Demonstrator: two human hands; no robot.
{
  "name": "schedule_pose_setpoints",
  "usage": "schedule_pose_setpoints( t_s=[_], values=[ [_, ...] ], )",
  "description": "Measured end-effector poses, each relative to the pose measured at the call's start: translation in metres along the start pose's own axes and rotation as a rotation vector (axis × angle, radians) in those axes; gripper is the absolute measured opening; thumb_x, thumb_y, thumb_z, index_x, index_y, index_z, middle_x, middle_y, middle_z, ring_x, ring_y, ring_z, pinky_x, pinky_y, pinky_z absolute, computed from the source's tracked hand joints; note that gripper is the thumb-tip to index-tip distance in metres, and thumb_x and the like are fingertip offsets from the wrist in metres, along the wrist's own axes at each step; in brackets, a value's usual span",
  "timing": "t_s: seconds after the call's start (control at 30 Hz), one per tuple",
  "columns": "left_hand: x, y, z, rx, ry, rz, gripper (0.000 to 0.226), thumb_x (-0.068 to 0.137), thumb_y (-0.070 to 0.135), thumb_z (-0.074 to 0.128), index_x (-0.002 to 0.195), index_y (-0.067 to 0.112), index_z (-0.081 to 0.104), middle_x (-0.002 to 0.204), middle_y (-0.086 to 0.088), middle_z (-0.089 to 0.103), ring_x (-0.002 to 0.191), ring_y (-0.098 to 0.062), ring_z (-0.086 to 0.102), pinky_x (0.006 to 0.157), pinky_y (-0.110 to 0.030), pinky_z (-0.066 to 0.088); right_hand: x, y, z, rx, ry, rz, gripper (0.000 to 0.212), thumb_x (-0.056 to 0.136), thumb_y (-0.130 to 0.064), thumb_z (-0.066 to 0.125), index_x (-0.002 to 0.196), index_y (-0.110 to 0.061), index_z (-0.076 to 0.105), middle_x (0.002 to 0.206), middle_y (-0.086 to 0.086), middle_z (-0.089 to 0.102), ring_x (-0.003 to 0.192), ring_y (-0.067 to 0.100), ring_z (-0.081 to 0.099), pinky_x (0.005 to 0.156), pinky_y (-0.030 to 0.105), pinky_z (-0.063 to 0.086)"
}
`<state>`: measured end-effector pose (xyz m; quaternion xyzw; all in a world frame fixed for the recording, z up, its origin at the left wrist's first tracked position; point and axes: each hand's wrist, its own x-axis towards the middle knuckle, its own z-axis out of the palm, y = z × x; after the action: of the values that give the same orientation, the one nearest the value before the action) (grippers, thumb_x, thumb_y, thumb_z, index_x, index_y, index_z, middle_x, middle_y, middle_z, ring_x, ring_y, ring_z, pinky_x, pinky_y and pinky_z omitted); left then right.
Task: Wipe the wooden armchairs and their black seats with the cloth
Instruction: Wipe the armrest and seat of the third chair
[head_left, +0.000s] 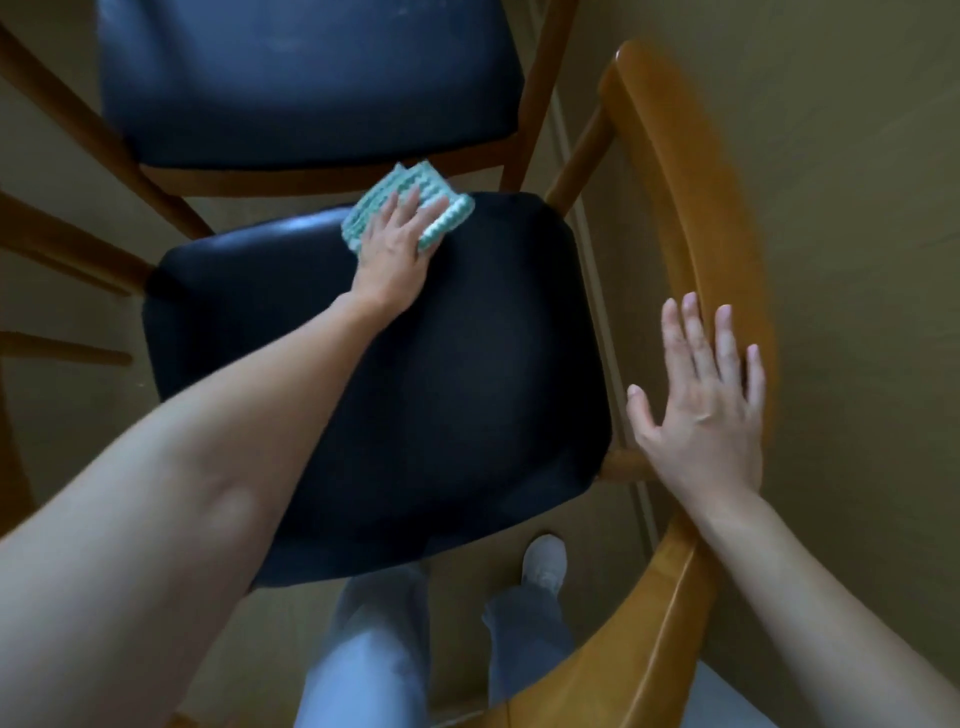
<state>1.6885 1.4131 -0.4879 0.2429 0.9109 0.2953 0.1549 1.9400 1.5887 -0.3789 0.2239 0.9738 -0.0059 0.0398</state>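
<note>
A black padded seat of a wooden armchair fills the middle of the view. Its curved wooden armrest runs down the right side. My left hand lies flat with straight fingers on a folded green and white cloth, pressing it onto the far edge of the seat. My right hand is spread open over the armrest, fingers straight; whether it touches the wood is unclear.
A second armchair with a black seat and wooden frame stands just beyond. More wooden chair rails show at the left. My legs and a white shoe are below the seat on the tan floor.
</note>
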Motion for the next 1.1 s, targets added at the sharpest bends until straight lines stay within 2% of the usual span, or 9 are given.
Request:
schedule_pose_setpoints(
  t_s=[0.07, 0.27, 0.4, 0.5, 0.63, 0.7, 0.77, 0.83, 1.1],
  values=[
    [-0.01, -0.014, 0.021, 0.186, -0.161, -0.031, 0.047, 0.102, 0.026, 0.035, 0.147, 0.031, 0.025, 0.159, -0.004, 0.006, 0.146, -0.025, -0.003, 0.116, -0.042, -0.004, -0.001, 0.002, 0.002, 0.009, 0.008, -0.001, 0.071, 0.086, -0.041, 0.035, 0.15, -0.019, 0.013, 0.157, 0.003, 0.013, 0.145, 0.023, 0.006, 0.114, 0.045, 0.008],
    [-0.089, -0.013, 0.076, 0.312, -0.15, 0.132, 0.062, 0.097, 0.018, 0.047, 0.148, 0.034, 0.016, 0.158, -0.006, 0.003, 0.145, -0.027, -0.005, 0.115, -0.045, -0.01, 0.0, 0.002, 0.002, 0.013, 0.008, 0.002, 0.071, 0.086, -0.043, 0.032, 0.15, -0.02, 0.014, 0.157, 0.002, 0.013, 0.146, 0.023, 0.005, 0.115, 0.045, 0.007],
    [-0.164, -0.012, 0.087, 0.398, -0.263, 0.404, 0.066, 0.082, 0.013, 0.044, 0.144, 0.03, 0.028, 0.153, -0.01, 0.027, 0.141, -0.033, 0.017, 0.114, -0.047, -0.002, 0.0, 0.002, 0.0, 0.025, 0.001, 0.007, 0.071, 0.086, -0.042, 0.033, 0.15, -0.019, 0.014, 0.157, 0.002, 0.013, 0.145, 0.022, 0.004, 0.115, 0.046, 0.007],
    [-0.214, -0.02, 0.085, 0.516, -0.391, 0.598, 0.07, 0.076, 0.017, 0.035, 0.144, 0.031, 0.028, 0.151, -0.007, 0.029, 0.145, -0.03, 0.008, 0.114, -0.048, 0.004, 0.0, 0.001, 0.001, 0.035, 0.009, 0.008, 0.071, 0.085, -0.042, 0.034, 0.15, -0.019, 0.016, 0.157, 0.003, 0.014, 0.145, 0.023, 0.005, 0.115, 0.046, 0.007],
    [-0.244, -0.027, 0.074, 0.593, -0.596, 0.71, 0.082, 0.064, 0.019, 0.074, 0.138, 0.033, 0.042, 0.151, -0.005, 0.028, 0.142, -0.029, 0.015, 0.111, -0.054, 0.025, -0.001, 0.0, 0.0, 0.057, 0.002, -0.002, 0.07, 0.086, -0.04, 0.033, 0.15, -0.019, 0.015, 0.157, 0.004, 0.014, 0.145, 0.024, 0.005, 0.115, 0.046, 0.005],
    [-0.243, -0.023, 0.067, 0.591, -0.648, 0.677, 0.081, 0.067, 0.02, 0.076, 0.139, 0.034, 0.041, 0.154, -0.003, 0.019, 0.141, -0.028, 0.008, 0.11, -0.055, 0.015, -0.004, -0.001, -0.002, 0.074, 0.006, -0.008, 0.069, 0.086, -0.04, 0.031, 0.15, -0.018, 0.015, 0.157, 0.005, 0.015, 0.145, 0.024, 0.006, 0.115, 0.046, 0.004],
    [-0.24, -0.021, 0.062, 0.56, -0.699, 0.678, 0.071, 0.086, 0.017, 0.058, 0.146, 0.034, 0.025, 0.154, 0.001, -0.008, 0.138, -0.027, -0.019, 0.108, -0.051, -0.015, -0.006, -0.01, -0.005, 0.129, -0.001, -0.005, 0.07, 0.086, -0.04, 0.031, 0.15, -0.018, 0.015, 0.157, 0.006, 0.015, 0.145, 0.023, 0.006, 0.115, 0.045, 0.003],
    [-0.238, -0.022, 0.059, 0.549, -0.788, 0.678, 0.063, 0.095, 0.014, 0.042, 0.149, 0.033, 0.015, 0.149, 0.006, -0.024, 0.133, -0.024, -0.034, 0.101, -0.045, -0.03, -0.009, -0.028, -0.006, 0.18, -0.027, -0.035, 0.07, 0.086, -0.039, 0.033, 0.15, -0.018, 0.016, 0.156, 0.005, 0.016, 0.145, 0.022, 0.007, 0.116, 0.043, 0.004],
    [-0.262, -0.016, 0.049, 0.853, -0.973, 0.712, 0.046, 0.1, 0.025, 0.037, 0.145, 0.018, 0.032, 0.159, 0.002, -0.005, 0.144, -0.025, -0.015, 0.102, -0.05, -0.022, -0.012, -0.099, -0.011, 0.412, -0.157, -0.057, 0.068, 0.096, -0.03, 0.047, 0.149, -0.028, 0.005, 0.158, -0.004, 0.008, 0.143, 0.011, -0.006, 0.115, 0.033, 0.0]
  ],
)
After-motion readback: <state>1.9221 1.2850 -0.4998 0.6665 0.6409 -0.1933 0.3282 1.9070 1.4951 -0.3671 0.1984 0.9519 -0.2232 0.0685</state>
